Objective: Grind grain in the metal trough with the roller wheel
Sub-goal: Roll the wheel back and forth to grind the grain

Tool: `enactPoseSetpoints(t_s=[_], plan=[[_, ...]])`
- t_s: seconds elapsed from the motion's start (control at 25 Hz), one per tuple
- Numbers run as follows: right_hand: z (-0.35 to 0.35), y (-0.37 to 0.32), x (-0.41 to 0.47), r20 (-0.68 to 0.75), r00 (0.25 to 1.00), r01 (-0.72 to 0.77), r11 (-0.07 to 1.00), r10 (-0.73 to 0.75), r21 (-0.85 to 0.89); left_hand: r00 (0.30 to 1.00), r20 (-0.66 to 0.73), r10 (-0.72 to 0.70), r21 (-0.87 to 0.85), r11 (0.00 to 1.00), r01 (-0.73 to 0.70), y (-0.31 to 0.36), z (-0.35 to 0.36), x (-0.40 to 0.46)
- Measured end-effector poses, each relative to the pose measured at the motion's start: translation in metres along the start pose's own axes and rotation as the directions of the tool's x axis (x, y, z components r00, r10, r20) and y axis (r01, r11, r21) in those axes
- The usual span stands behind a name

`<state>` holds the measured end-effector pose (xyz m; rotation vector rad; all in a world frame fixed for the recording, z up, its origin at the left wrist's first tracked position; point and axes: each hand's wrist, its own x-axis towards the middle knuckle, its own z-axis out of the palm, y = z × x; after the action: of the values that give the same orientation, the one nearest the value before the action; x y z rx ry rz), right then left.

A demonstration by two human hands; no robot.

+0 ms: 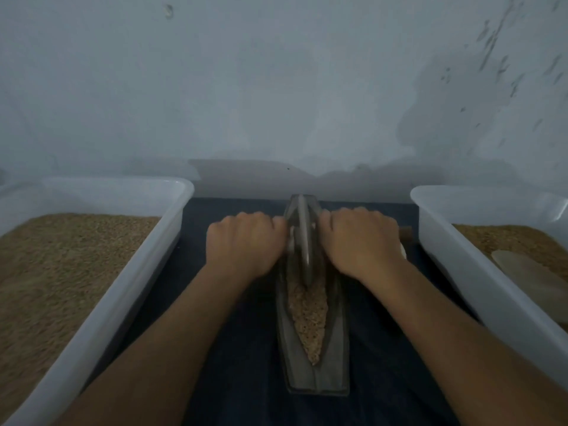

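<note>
2 white tubs [101,290] [479,272] hold grain; trough [316,373] holds crushed grain [307,318].

The axle handles of the roller wheel [304,241] are hidden inside the left hand [244,241] and right hand [362,238], save a brown stub [405,232] past the right knuckles. The wheel's lower rim sinks out of sight in the grain [307,315]. Both white tubs, left [129,272] and right [461,256], are cut off by the frame's edges. A pale flat object [528,275] in the right tub is too blurred to identify.
</note>
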<state>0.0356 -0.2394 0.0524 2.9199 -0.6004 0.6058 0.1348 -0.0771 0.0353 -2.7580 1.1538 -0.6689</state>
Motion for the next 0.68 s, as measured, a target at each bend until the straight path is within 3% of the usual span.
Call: enactPoseSetpoints(t_s=[0.12,0.2,0.24,0.32,0.44,0.56,0.68], plan=[[0.012,0.01,0.055,0.087,0.995,-0.048,0.998,0.045,0.028,0.945,0.206,-0.253,-0.313,0.898,0.309,-0.007,0.006,0.059],[0.013,0.009,0.073,0.12,0.991,-0.072,0.996,0.066,0.045,0.907,0.254,-0.335,-0.421,0.806,0.416,-0.01,0.013,0.074],[0.013,0.007,0.073,0.115,0.991,-0.081,0.995,0.075,0.05,0.919,0.228,-0.321,-0.39,0.835,0.388,-0.01,0.014,0.071],[0.011,0.001,0.051,0.056,0.996,-0.068,0.997,0.066,0.039,0.984,0.081,-0.159,-0.181,0.968,0.172,-0.006,0.012,0.046],[-0.001,-0.004,-0.014,-0.074,0.997,0.012,0.998,-0.008,0.054,0.995,-0.096,0.011,-0.013,1.0,-0.012,0.002,-0.001,-0.008],[-0.02,-0.007,-0.072,-0.086,0.994,0.074,0.996,-0.07,0.048,0.981,-0.147,0.126,0.001,0.992,-0.127,0.009,-0.021,-0.067],[-0.024,-0.01,-0.088,-0.186,0.977,0.101,0.995,-0.099,0.0,0.974,-0.173,0.144,-0.074,0.985,-0.159,0.004,-0.034,-0.094]])
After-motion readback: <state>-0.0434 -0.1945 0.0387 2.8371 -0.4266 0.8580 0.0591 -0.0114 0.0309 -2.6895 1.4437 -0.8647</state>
